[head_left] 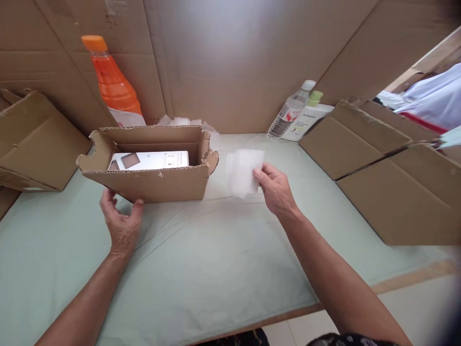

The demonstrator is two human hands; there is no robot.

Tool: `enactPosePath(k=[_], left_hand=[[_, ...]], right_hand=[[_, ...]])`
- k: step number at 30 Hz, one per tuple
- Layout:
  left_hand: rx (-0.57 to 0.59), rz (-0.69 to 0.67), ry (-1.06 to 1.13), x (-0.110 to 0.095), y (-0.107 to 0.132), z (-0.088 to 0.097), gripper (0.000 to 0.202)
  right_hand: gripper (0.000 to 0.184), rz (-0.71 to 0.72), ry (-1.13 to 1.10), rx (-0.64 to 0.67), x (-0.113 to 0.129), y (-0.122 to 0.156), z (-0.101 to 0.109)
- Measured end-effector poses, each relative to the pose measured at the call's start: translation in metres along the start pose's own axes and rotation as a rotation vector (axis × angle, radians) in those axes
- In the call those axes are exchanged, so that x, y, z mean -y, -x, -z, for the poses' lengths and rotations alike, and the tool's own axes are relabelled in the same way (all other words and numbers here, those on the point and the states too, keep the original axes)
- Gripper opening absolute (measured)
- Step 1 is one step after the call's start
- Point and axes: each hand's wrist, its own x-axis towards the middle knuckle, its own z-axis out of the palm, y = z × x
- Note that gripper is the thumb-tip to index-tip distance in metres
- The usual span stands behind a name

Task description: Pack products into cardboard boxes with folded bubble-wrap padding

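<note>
An open cardboard box (162, 185) stands left of centre with its flaps up. Inside lies a white printed carton (154, 160), partly hidden by the box's front wall. My left hand (122, 221) grips the lower left corner of the box, thumb at the front bottom edge and fingers by the left side, their tips partly hidden. To the right of the box, my right hand (277, 187) pinches a folded, whitish, translucent packing sheet (245, 170) between thumb and fingers. The sheet is smeared by motion and held above the table, apart from the box.
Crumpled translucent packing (183, 121) lies behind the box. An orange bottle (117, 89) stands at back left, a clear bottle (288, 115) and a white bottle (306, 120) at back right. Cardboard boxes flank the cloth-covered table (216, 278), left (43, 144) and right (403, 192).
</note>
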Motion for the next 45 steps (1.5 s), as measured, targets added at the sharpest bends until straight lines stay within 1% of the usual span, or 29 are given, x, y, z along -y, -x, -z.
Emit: enactPosePath(k=[2,3,4,5,6,8,9,10,11,12,13,16,17,19,21,23,25,26,28,30,32,34,36,38,41,42,43,44,45], left_hand=[[-0.061,-0.219,-0.028,-0.021,0.010,0.009,0.086],[-0.043,-0.280,-0.004,-0.035,0.017,0.013,0.083],[0.025,-0.289,0.046,-0.050,0.026,0.015,0.079],[0.128,-0.240,0.117,-0.066,0.037,0.015,0.074],[0.275,-0.141,0.208,-0.082,0.047,0.014,0.071],[0.567,0.157,0.396,-0.107,0.065,0.004,0.071],[0.696,0.311,0.474,-0.115,0.072,-0.002,0.066],[0.782,0.448,0.533,-0.120,0.076,-0.009,0.056],[0.827,0.553,0.576,-0.122,0.078,-0.015,0.045],[0.838,0.622,0.603,-0.121,0.078,-0.019,0.036],[0.816,0.662,0.618,-0.119,0.077,-0.022,0.032],[0.710,0.703,0.644,-0.108,0.070,-0.021,0.027],[0.693,0.714,0.649,-0.105,0.068,-0.020,0.026],[0.656,0.739,0.662,-0.100,0.064,-0.017,0.024],[0.620,0.755,0.671,-0.097,0.060,-0.016,0.023],[0.589,0.759,0.674,-0.095,0.057,-0.017,0.022],[0.566,0.751,0.664,-0.092,0.055,-0.018,0.021],[0.559,0.742,0.655,-0.090,0.054,-0.019,0.020],[0.552,0.712,0.632,-0.086,0.054,-0.020,0.019],[0.562,0.665,0.597,-0.083,0.055,-0.018,0.018],[0.593,0.606,0.547,-0.084,0.056,-0.016,0.016],[0.637,0.549,0.491,-0.090,0.058,-0.012,0.013],[0.672,0.446,0.403,-0.101,0.061,-0.007,0.011],[0.689,0.296,0.295,-0.115,0.064,-0.004,0.009],[0.714,0.065,0.173,-0.135,0.067,-0.002,0.008],[0.725,-0.008,0.142,-0.142,0.067,-0.003,0.007],[0.732,-0.090,0.109,-0.148,0.065,-0.005,0.008],[0.736,-0.178,0.073,-0.154,0.063,-0.009,0.008],[0.734,-0.268,0.034,-0.160,0.059,-0.014,0.009]], right_hand=[[0.041,-0.160,-0.203,0.048,0.009,0.036,0.009],[0.044,-0.222,-0.261,0.071,0.012,0.050,0.010],[0.046,-0.268,-0.300,0.093,0.013,0.062,0.008],[0.046,-0.301,-0.330,0.113,0.013,0.071,0.004],[0.046,-0.322,-0.356,0.136,0.011,0.077,-0.002],[0.048,-0.340,-0.389,0.206,0.005,0.086,-0.016],[0.050,-0.342,-0.385,0.252,0.000,0.088,-0.023],[0.052,-0.343,-0.363,0.290,-0.006,0.090,-0.029],[0.054,-0.341,-0.324,0.299,-0.012,0.091,-0.034],[0.056,-0.334,-0.278,0.272,-0.018,0.092,-0.036],[0.056,-0.318,-0.231,0.210,-0.024,0.093,-0.036],[0.049,-0.191,-0.116,-0.048,-0.032,0.096,-0.027],[0.047,-0.133,-0.081,-0.102,-0.031,0.098,-0.023],[0.045,-0.010,0.013,-0.134,-0.027,0.102,-0.019],[0.049,0.104,0.143,-0.053,-0.022,0.107,-0.021],[0.062,0.195,0.320,0.108,-0.022,0.110,-0.027],[0.077,0.234,0.525,0.241,-0.027,0.112,-0.031],[0.077,0.231,0.621,0.265,-0.030,0.111,-0.031],[0.062,0.182,0.740,0.212,-0.039,0.107,-0.023],[0.045,0.089,0.758,0.052,-0.045,0.099,-0.006],[0.039,0.024,0.739,-0.147,-0.047,0.091,0.015],[0.037,0.047,0.703,-0.326,-0.044,0.087,0.032],[0.036,0.148,0.644,-0.414,-0.040,0.088,0.037],[0.040,0.233,0.619,-0.355,-0.037,0.093,0.029],[0.057,0.234,0.779,-0.095,-0.040,0.099,0.009],[0.056,0.205,0.853,-0.025,-0.041,0.099,0.005],[0.049,0.170,0.914,0.013,-0.043,0.099,0.003],[0.038,0.133,0.952,0.014,-0.045,0.098,0.004],[0.028,0.094,0.963,-0.022,-0.045,0.096,0.008]])
